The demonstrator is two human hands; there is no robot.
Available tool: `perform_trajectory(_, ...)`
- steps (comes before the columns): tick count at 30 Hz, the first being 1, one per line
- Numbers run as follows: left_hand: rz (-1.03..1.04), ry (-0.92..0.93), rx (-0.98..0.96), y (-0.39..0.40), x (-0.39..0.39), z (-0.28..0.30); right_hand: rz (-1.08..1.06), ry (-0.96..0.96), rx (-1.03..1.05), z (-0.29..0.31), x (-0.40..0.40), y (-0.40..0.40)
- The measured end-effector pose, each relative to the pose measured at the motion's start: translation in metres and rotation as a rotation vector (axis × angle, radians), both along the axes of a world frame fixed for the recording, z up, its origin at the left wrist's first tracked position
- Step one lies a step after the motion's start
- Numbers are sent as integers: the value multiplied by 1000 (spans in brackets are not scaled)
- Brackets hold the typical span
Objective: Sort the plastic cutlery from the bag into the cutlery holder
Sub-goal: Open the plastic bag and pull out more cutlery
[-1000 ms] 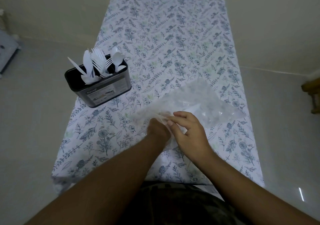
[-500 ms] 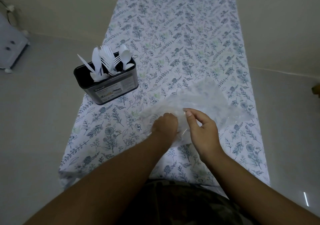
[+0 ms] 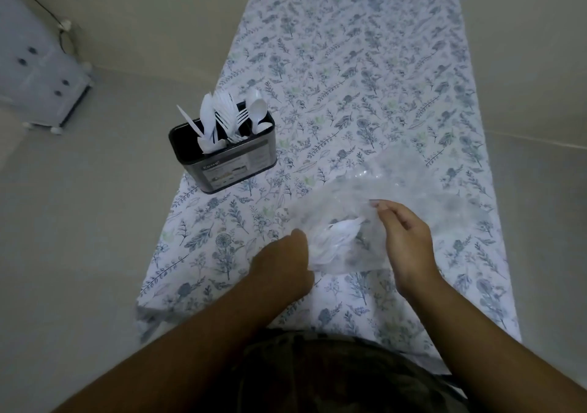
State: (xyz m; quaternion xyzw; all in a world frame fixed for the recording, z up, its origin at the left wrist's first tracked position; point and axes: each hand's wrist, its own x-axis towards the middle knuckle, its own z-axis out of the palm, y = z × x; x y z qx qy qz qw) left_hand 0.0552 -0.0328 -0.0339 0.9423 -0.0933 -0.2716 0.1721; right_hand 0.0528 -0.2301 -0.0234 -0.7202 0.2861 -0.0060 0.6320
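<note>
1. Table under a floral cloth, running away down the middle of the view, bare floor along both long sides; far end cut off by the top of the frame.
2. Clear plastic bag lying crumpled on the near right part of the cloth, outline hard to trace against the pattern.
3. Black cutlery holder standing at the left table edge, well apart from the bag; white forks, spoons and knives upright inside, compartments not discernible.
4. Left hand at the bag's near opening, fingers hidden behind the knuckles; grip impossible to tell.
5. Right hand pinching the bag's upper film between thumb and fingertips.
6. Bunch of white cutlery inside the bag between the hands, blurred, kinds unclear.
</note>
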Motion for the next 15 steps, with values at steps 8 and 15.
perform_trajectory(8,201,218,-140,91,-42,38,443,81,-149,-10,1,-4)
perform_trajectory(15,347,29,-403,58,-9,70,885,164,-814,-52,-21,7)
